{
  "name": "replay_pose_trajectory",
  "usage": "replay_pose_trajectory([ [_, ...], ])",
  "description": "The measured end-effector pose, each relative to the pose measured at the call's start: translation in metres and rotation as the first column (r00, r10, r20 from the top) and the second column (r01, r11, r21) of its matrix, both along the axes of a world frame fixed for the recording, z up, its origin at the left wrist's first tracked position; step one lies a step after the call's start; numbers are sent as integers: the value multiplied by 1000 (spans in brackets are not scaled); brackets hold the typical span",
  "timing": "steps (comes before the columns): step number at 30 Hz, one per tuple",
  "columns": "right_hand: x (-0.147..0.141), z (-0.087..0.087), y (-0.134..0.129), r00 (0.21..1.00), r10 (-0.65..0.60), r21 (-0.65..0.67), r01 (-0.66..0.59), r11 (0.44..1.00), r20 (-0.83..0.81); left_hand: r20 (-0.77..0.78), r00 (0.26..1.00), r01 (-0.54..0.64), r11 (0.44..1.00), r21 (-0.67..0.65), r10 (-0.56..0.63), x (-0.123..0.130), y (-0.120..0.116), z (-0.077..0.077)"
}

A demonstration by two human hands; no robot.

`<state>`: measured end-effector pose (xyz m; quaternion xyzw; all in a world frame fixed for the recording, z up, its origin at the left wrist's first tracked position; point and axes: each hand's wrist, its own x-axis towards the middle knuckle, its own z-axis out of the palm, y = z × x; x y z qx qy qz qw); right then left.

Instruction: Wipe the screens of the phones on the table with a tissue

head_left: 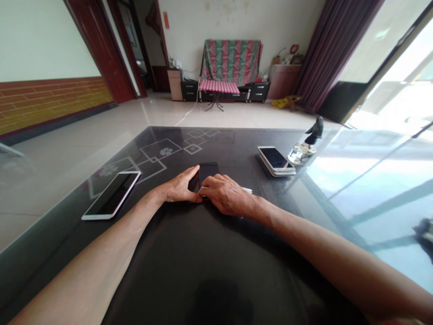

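Observation:
A dark phone [209, 171] lies on the black glossy table [189, 262] between my two hands. My left hand [181, 186] grips its left edge, thumb and fingers spread around the side. Over the near right part of the phone, my right hand [226, 193] is closed with its fingers bent down; what they hold, if anything, is hidden. Something white and thin [248, 190] sticks out beyond the right hand, partly covered by it.
A white-framed tablet [112, 196] lies at the left. Stacked phones [275, 160] sit at the right, beside a clear spray bottle [302, 151] with a black head. Beyond the table stands a small pink-striped table [219, 86].

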<state>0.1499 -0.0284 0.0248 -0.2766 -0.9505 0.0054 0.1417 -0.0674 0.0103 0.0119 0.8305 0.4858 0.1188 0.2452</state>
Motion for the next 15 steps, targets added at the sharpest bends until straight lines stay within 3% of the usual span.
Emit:
replay_pose_trajectory([
  [6, 12, -5, 12, 994, -110, 1, 110, 994, -24, 22, 1000, 17, 1000, 13, -17, -2, 0, -1],
  [11, 4, -8, 4, 999, -21, -16, 21, 1000, -25, 18, 1000, -17, 1000, -12, 18, 2, -2, 2],
  [15, -2, -7, 1, 998, -44, -29, 44, 999, -32, 28, 999, -25, 1000, -17, 25, 3, -2, 3],
])
